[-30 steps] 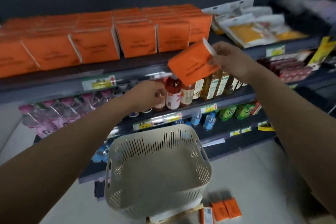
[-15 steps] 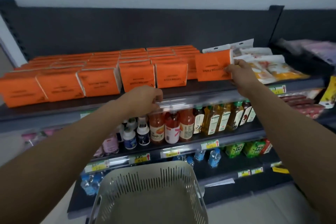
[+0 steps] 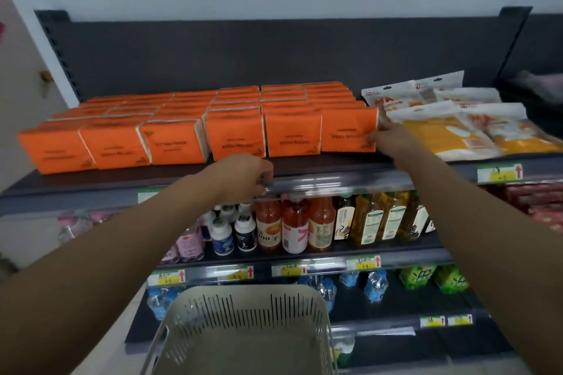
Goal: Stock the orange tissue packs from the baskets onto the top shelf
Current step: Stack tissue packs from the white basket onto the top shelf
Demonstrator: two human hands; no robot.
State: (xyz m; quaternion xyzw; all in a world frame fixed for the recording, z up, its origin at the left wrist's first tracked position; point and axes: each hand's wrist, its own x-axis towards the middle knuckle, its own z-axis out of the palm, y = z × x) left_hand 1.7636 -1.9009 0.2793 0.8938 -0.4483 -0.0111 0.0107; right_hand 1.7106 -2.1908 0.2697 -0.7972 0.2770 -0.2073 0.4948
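Several orange tissue packs [image 3: 170, 143] stand in rows on the dark top shelf [image 3: 335, 163]. The rightmost front pack [image 3: 347, 131] stands upright in line with the others, its print upside down. My right hand [image 3: 391, 138] pinches that pack's lower right edge, thumb on the front face. My left hand [image 3: 243, 175] is curled over the shelf's front rail, below the middle packs. A beige slotted basket [image 3: 243, 292] sits low in front of me; the part of its inside that shows holds nothing.
White and yellow snack bags [image 3: 457, 128] lie on the top shelf right beside the last orange pack. Juice and tea bottles [image 3: 292, 225] fill the second shelf, and water bottles [image 3: 376, 285] the one below. A pale wall stands at the left.
My right hand carried the orange pack up from in front of the bottles and stood it at the right end of the front row. The left hand rose to the shelf rail.
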